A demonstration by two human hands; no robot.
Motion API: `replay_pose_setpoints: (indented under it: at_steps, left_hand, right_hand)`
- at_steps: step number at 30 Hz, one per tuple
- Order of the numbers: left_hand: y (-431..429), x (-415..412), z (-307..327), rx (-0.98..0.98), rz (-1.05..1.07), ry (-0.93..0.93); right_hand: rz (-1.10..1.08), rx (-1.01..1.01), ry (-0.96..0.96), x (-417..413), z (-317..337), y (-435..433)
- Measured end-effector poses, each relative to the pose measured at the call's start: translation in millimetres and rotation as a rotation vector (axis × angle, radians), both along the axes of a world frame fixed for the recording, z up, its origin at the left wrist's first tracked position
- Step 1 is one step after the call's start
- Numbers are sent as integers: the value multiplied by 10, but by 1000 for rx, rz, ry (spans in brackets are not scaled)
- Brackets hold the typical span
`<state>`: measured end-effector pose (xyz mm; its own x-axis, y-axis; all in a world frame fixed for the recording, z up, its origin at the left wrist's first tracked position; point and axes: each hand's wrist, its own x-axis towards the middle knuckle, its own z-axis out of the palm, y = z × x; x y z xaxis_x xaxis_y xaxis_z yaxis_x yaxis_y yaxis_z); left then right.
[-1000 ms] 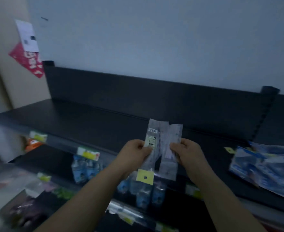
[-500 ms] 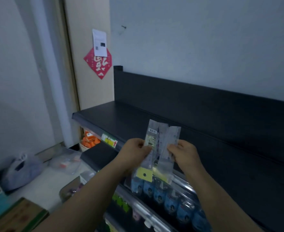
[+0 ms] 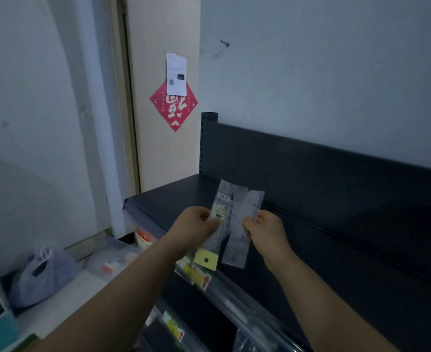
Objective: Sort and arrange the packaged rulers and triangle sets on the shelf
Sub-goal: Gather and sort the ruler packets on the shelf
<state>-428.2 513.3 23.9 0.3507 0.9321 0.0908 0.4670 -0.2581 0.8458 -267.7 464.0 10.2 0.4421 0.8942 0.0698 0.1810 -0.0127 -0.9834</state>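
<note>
The view has swung left, bringing the red paper diamond [image 3: 173, 107] on the door [image 3: 158, 153] nearer the middle. The left hand [image 3: 194, 226] pinches the yellow-tagged ruler packet [image 3: 220, 217] and the right hand [image 3: 266, 231] pinches the clear packet [image 3: 239, 235]. The two packets perhaps overlap, and both are held above the front edge of the black shelf [image 3: 173, 199].

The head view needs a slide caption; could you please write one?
Left hand and right hand hold clear ruler packets over the dark shelf.
</note>
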Motion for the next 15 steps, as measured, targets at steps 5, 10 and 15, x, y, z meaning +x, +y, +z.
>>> replay_pose_setpoints:
  at_steps: [5,10,15]
  left_hand:
    - [686,-166,-35,11,-21,41]
    - [1334,-300,-70,19,-93,88]
    - [1885,-360,-146,20,-174,156]
  right_hand:
    - [-53,-37,-28,-189,-104,643]
    - [-149,-90,-60,-387,-178,1186]
    - [-208,-164,-117,-517,-258,1572]
